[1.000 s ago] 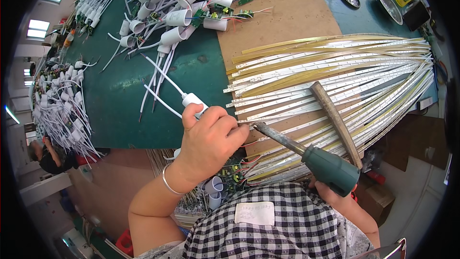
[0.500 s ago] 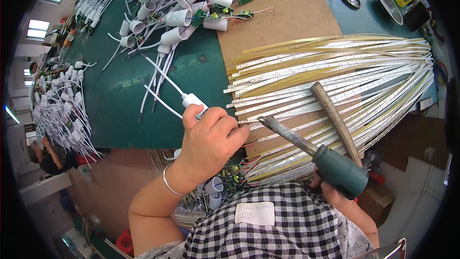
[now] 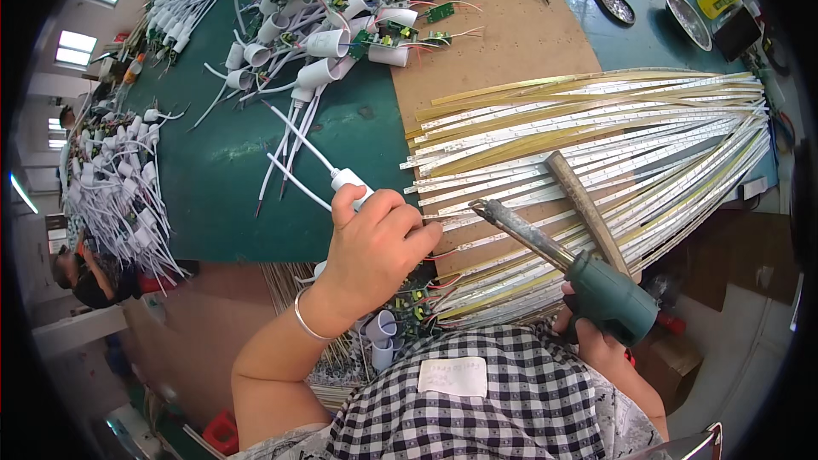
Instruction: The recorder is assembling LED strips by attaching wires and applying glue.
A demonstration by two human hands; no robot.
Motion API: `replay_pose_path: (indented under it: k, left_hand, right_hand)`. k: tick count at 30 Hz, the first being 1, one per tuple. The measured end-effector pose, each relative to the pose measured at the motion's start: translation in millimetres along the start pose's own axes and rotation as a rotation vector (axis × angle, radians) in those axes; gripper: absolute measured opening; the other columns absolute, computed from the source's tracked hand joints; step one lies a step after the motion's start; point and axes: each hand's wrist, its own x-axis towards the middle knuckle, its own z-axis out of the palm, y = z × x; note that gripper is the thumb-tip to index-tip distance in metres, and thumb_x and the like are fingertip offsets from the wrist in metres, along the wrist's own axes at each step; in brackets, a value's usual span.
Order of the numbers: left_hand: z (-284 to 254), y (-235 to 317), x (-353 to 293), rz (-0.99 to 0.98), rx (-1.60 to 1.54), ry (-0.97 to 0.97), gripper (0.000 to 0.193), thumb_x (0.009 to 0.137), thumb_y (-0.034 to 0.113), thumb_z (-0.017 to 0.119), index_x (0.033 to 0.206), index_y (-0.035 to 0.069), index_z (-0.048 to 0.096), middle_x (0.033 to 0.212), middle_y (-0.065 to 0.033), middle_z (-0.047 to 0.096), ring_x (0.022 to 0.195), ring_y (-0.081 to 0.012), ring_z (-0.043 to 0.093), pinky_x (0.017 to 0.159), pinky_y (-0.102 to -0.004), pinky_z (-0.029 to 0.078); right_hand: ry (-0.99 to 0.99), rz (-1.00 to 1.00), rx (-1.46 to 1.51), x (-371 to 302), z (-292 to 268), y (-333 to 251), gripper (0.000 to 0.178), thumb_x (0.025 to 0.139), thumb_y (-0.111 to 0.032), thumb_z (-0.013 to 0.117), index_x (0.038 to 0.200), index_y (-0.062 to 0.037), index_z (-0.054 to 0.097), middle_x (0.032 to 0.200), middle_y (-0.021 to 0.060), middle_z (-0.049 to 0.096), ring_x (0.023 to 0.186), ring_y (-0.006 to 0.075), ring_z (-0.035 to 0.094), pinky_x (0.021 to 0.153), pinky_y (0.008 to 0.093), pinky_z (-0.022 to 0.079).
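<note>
The white plastic cap [image 3: 348, 179] sits gripped in the left hand [image 3: 375, 247], fingers closed round it, at the near edge of the green mat [image 3: 213, 170], with two thin white leads [image 3: 294, 140] running away up the mat; it looks light and rigid, likely to crack if squeezed hard, and best held by its body rather than by the soft, springy wires; fine red wires [image 3: 443, 253] trail from under the fingertips toward the fan of LED strips [image 3: 596, 136] on the brown board [image 3: 511, 43]; those strips look thin, limp and easily kinked; the right hand [image 3: 596, 336] is clamped on the green handle of a soldering iron [image 3: 545, 247], its tip just beside the strip ends and near the left fingertips; a wooden stick [image 3: 588, 209] lies across the strips; more caps and small circuit boards [image 3: 341, 8] are heaped farther back.
</note>
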Motion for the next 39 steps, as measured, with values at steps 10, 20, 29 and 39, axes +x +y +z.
replay_pose_path:
  k: [10, 20, 29, 39]
  left_hand:
    - [-3, -1, -6, 0.007, 0.030, -0.006, 0.018, 0.077, 0.014, 0.068, 0.092, 0.023, 0.072, 0.082, 0.0081, 0.060, 0.090, -0.0124, 0.057, 0.093, -0.0462, 0.028]
    - [-36, -72, 57, -0.086, 0.101, 0.445, 0.018, 0.075, 0.013, 0.076, 0.092, 0.017, 0.073, 0.085, 0.0045, 0.063, 0.087, -0.0180, 0.058, 0.087, -0.0396, 0.034]
    - [18, -99, 134, 0.032, 0.326, 0.331, 0.021, 0.072, 0.018, 0.079, 0.092, 0.019, 0.071, 0.093, 0.0057, 0.060, 0.095, -0.0172, 0.053, 0.085, -0.0382, 0.035]
    - [23, -111, 144, 0.055, 0.423, 0.219, 0.009, 0.077, 0.017, 0.073, 0.083, 0.019, 0.067, 0.083, 0.0065, 0.060, 0.092, -0.0169, 0.054, 0.086, -0.0388, 0.034]
  right_hand:
    - [0.096, 0.072, 0.127, -14, -5, 8, 0.043, 0.086, -0.004, 0.050, 0.128, 0.0030, 0.053, 0.112, 0.0142, 0.064, 0.069, 0.0172, 0.063, 0.064, 0.0301, 0.052]
    - [0.191, 0.024, 0.184, -4, -8, 2, 0.046, 0.085, 0.003, 0.050, 0.130, 0.0042, 0.047, 0.121, 0.0170, 0.062, 0.068, 0.0202, 0.066, 0.063, 0.0323, 0.055]
    - [0.291, -0.081, 0.207, 0, 1, -4, 0.041, 0.083, 0.001, 0.043, 0.124, 0.0052, 0.049, 0.114, 0.0153, 0.061, 0.064, 0.0188, 0.062, 0.050, 0.0261, 0.047]
    - [0.224, -0.069, 0.225, 1, -4, -2, 0.048, 0.084, 0.003, 0.049, 0.132, 0.0057, 0.044, 0.118, 0.0156, 0.063, 0.066, 0.0191, 0.065, 0.062, 0.0303, 0.054]
